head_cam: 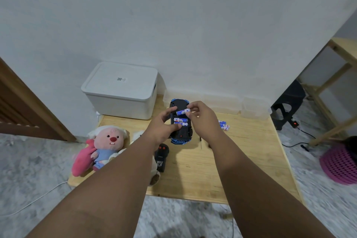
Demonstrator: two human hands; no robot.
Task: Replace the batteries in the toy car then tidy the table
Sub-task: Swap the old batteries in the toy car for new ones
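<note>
Far left on the tabletop [241,160]: a pink plush [108,147] lying on its back at the edge. Behind it, a white lidded bin [119,91] against the wall. Just right of the plush, a black remote [161,157], partly behind the left forearm. Left hand [164,125] grips the car [180,121] from its left side, fingers curled over the chassis, thumb at the battery bay. The car is upside down at mid-tabletop toward the back, black underside up, blue trim at both ends. Two seated batteries [180,120] lie side by side in the open bay. Above them, one battery [183,111] is held nearly level over the car, pinched at its right end by the right hand [202,120], fingers closed on it. A thin tool [201,142] lies just right of the car; type unclear. Further right, loose batteries [224,124] lie on the tabletop, partly hidden by the right hand. Off the tabletop, far right, a pink basket [342,164] on the floor.
</note>
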